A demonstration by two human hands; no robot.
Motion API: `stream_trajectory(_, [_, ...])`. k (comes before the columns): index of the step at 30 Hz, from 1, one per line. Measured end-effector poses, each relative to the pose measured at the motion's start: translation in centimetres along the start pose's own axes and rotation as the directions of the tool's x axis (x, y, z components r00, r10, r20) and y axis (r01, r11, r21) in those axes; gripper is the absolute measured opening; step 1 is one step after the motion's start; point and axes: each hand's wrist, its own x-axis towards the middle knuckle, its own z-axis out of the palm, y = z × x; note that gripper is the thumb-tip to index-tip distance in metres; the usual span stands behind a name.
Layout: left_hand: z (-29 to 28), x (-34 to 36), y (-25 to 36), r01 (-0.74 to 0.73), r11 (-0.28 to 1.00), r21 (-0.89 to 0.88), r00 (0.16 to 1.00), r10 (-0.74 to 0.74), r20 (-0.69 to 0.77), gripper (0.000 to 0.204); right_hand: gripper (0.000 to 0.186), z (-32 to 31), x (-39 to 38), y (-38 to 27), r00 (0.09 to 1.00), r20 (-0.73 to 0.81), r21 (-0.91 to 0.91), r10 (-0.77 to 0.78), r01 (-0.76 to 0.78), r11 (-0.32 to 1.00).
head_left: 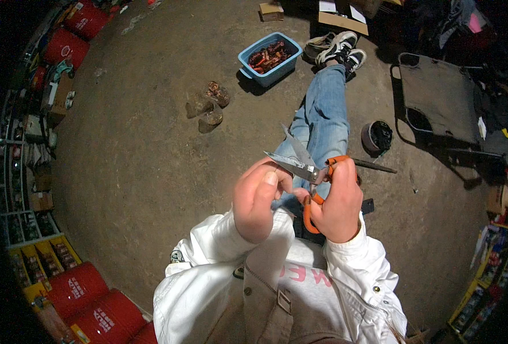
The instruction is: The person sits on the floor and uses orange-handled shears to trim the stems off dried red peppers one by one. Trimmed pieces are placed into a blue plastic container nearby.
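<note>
A seated person, seen from above, works over a concrete floor (151, 172). The right hand (339, 200) is closed through the orange loops of a pair of scissors (305, 166), whose steel blades stand open in a V above the lap. The left hand (257, 200) is curled shut beside the blades, thumb and fingers pinched together; whatever small thing it may hold is hidden.

The scissors look stiff, light and sharp, safest taken by the loops, never the blades.

Ahead, near the floor's far edge, a blue tub (269, 57) holds reddish-brown pieces. Three brownish lumps (208, 106) lie to its left. Red drums (76, 286) with white labels stand at the lower left edge and upper left corner. Yellow crates (42, 261) sit beside the lower drums. Flat cardboard (340, 20) lies at the far edge.
</note>
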Motion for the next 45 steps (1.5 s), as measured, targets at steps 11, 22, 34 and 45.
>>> stream_trajectory(11, [0.4,0.3,0.1,0.000,0.998,-0.062,1.000,-0.001,-0.019,0.035,0.049,-1.1,0.5,0.0,0.993,0.074,0.125,0.093,-0.102,0.987])
stream_trajectory(22, [0.4,-0.3,0.2,-0.015,0.995,0.098,0.998,0.022,-0.067,0.031,0.063,-1.1,0.1,-0.4,0.994,0.106,-0.022,0.027,-0.025,0.999])
stream_trajectory(34, [0.2,0.0,0.0,-0.085,0.992,0.094,0.993,0.092,-0.078,0.033,0.063,-1.0,0.1,-0.3,0.996,0.084,0.019,-0.032,0.031,0.999])
stream_trajectory(45, [-0.3,-0.4,-0.9,0.101,0.941,-0.323,0.995,-0.100,0.019,0.032,0.060,0.2,-0.6,0.6,0.997,0.066,0.089,-0.050,0.044,0.995])
